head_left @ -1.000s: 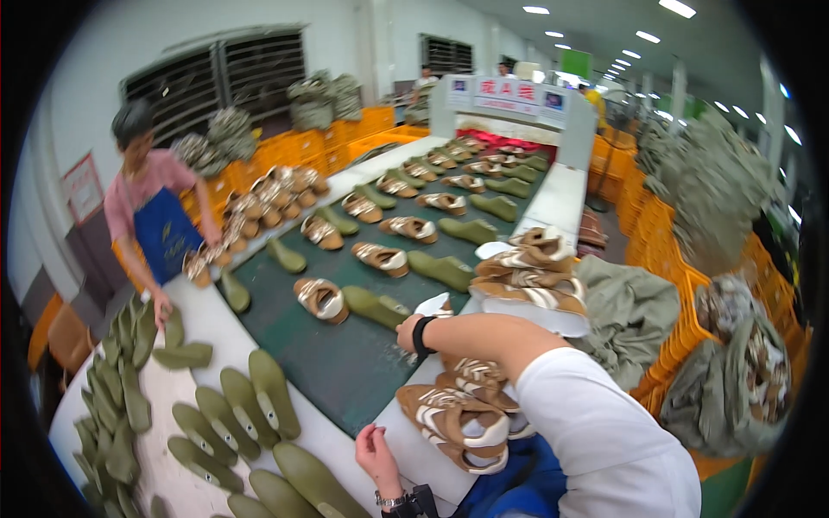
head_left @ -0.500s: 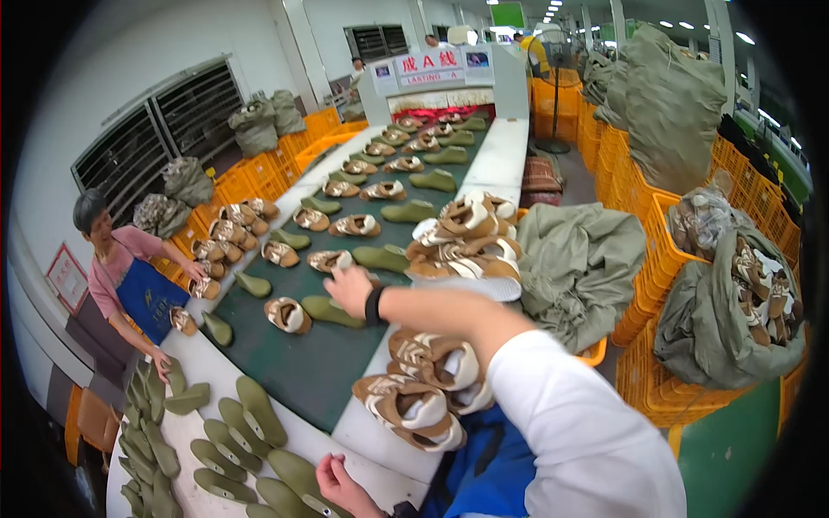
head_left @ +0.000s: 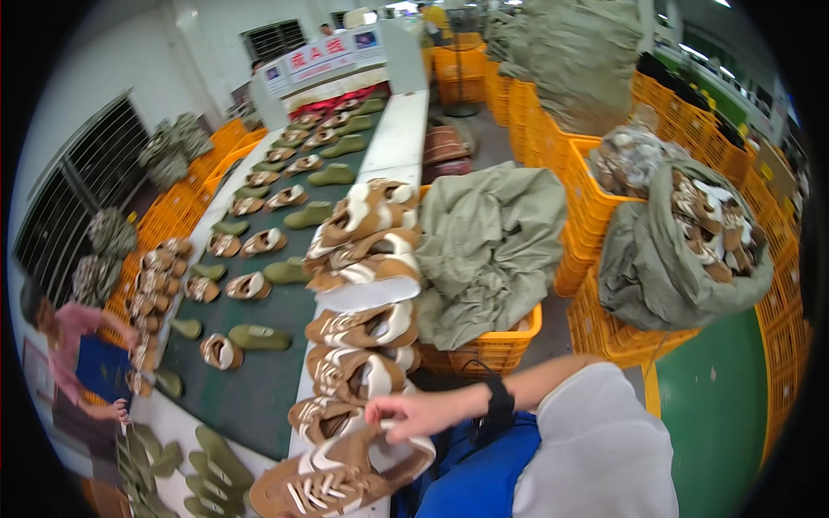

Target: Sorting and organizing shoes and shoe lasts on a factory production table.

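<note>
My right hand [head_left: 423, 412] is closed at the collar of a brown and white lace-up sneaker [head_left: 324, 483], its fingers by the shoe's opening. The sneaker is tilted, sole partly hidden, close to me at the lower edge. Just beyond it, more brown and white sneakers [head_left: 350, 373] stand in a row along the white right-hand ledge of the belt. My left hand does not show. On the dark green conveyor belt [head_left: 259, 393] lie brown shoes [head_left: 222, 351] and olive-green shoe lasts [head_left: 259, 337].
A co-worker [head_left: 82, 363] stands at the left, hands near shoes and lasts. Green lasts [head_left: 207, 483] cover the lower left table. An orange crate [head_left: 496, 350] with grey-green cloth [head_left: 492, 250] stands right of the ledge. A sack of shoes [head_left: 643, 268] sits farther right on stacked crates.
My right hand has drawn back from the belt to the near sneakers. My view has turned right. The left hand has gone out of sight, and a sneaker now looms at the lower edge.
</note>
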### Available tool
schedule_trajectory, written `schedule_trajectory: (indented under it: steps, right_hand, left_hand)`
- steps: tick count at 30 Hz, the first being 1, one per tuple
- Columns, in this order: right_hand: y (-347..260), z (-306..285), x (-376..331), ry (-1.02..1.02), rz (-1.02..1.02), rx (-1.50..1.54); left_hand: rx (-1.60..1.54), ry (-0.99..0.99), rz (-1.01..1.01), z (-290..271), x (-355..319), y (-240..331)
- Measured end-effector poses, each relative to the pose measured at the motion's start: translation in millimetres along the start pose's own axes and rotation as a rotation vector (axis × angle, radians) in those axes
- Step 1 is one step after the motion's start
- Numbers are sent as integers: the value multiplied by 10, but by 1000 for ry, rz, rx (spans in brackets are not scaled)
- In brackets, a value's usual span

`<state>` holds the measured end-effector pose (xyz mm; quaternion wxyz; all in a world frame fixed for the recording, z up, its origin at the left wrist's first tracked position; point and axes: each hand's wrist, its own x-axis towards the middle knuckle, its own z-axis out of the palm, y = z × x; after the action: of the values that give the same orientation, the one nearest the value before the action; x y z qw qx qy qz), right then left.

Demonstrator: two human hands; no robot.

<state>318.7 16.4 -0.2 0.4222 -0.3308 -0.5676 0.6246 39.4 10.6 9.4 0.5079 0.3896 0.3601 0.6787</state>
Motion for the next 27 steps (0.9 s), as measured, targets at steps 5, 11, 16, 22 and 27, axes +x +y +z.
schedule_trajectory:
  steps: [5, 11, 16, 22, 27]
  right_hand:
    - [326, 24, -264, 12, -24, 67]
    - [70, 154, -191, 123, -502, -359]
    - [-269, 166, -292, 94, -775, -968]
    - [-153, 300, -94, -89, -756, -791]
    - [-209, 350, -15, -102, -581, -336]
  left_hand:
    - [916, 79, 334, -486, 102, -332]
    - [395, 280, -43, -124, 185, -41]
    - [1176, 102, 314, -142, 199, -31]
    - [353, 215, 10, 63, 115, 211]
    - [381, 157, -6, -408, 239, 163]
